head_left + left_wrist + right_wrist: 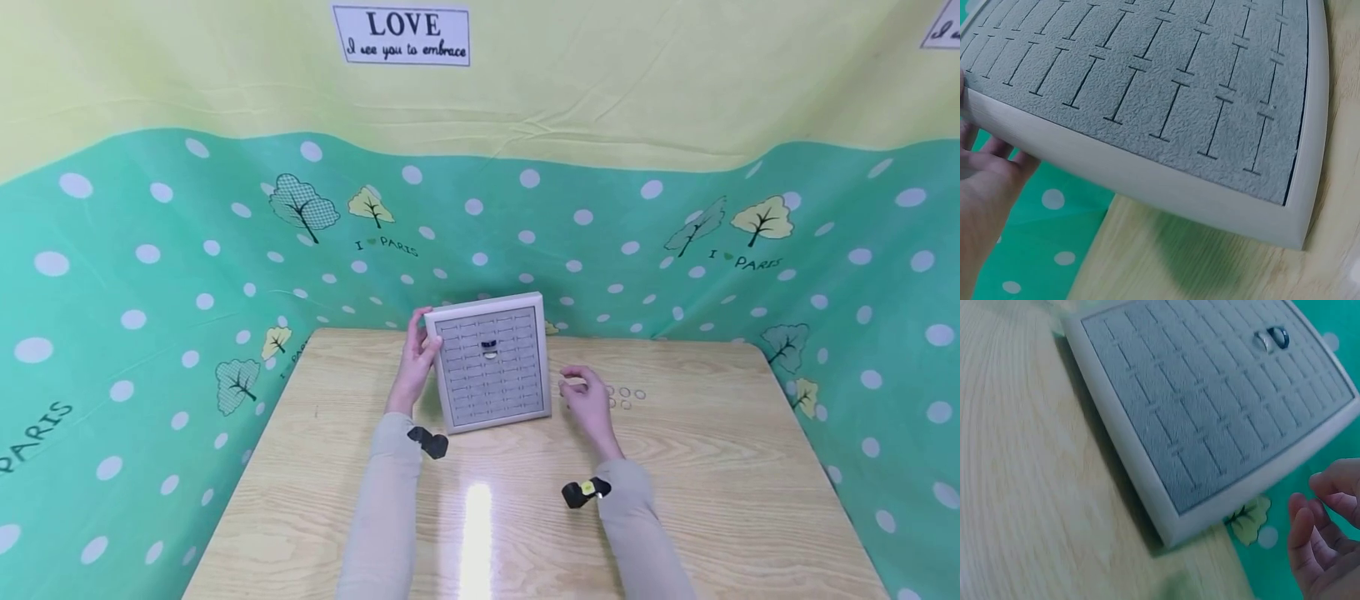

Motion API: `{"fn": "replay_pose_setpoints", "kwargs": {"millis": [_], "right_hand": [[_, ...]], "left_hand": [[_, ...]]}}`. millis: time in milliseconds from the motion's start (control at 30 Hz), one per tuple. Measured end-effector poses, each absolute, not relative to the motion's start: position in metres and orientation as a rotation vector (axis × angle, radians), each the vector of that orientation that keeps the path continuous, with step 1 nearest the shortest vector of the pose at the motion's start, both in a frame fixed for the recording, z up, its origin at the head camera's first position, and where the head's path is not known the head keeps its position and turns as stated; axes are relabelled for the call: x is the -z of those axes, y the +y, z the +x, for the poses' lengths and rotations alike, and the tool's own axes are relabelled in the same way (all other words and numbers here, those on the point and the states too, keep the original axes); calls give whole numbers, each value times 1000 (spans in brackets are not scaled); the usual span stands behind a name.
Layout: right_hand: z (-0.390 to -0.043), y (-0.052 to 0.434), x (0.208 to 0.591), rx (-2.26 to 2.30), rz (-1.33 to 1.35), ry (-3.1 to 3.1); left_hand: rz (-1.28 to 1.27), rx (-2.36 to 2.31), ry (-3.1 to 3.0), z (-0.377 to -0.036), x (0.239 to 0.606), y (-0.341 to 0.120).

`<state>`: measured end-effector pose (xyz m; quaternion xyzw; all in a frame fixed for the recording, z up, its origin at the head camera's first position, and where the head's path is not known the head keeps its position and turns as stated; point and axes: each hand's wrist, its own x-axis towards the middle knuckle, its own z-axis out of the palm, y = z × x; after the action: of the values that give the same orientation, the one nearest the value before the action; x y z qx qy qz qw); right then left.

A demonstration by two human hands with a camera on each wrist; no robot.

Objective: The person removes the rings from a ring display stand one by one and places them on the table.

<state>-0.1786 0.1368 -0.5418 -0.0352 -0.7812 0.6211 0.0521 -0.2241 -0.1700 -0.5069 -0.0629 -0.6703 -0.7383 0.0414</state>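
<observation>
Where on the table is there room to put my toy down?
The near part of the table, between the two sleeves, is bare, and so is the far right corner. It is crowded by the ring tray, held up by the left hand, and by the loose rings beside the right hand.

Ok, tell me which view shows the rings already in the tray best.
Right wrist: the two rings sit large in their slots. Head view shows them tiny. Left wrist shows only empty slots of the ring tray.

Grey slotted ring display tray (pixel 491 363) in pale frame, propped upright on table, two rings (pixel 489 348) in slots
</observation>
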Motion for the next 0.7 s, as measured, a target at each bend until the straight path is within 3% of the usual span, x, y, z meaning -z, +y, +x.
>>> {"fn": "replay_pose_setpoints", "kwargs": {"millis": [333, 700], "right_hand": [[-178, 93, 532, -1788, 300, -2428], [-188, 63, 525, -1700, 393, -2437]], "left_hand": [[-211, 2264, -2063, -225, 504, -171], [-167, 2316, -2061, -225, 501, -173]]}}
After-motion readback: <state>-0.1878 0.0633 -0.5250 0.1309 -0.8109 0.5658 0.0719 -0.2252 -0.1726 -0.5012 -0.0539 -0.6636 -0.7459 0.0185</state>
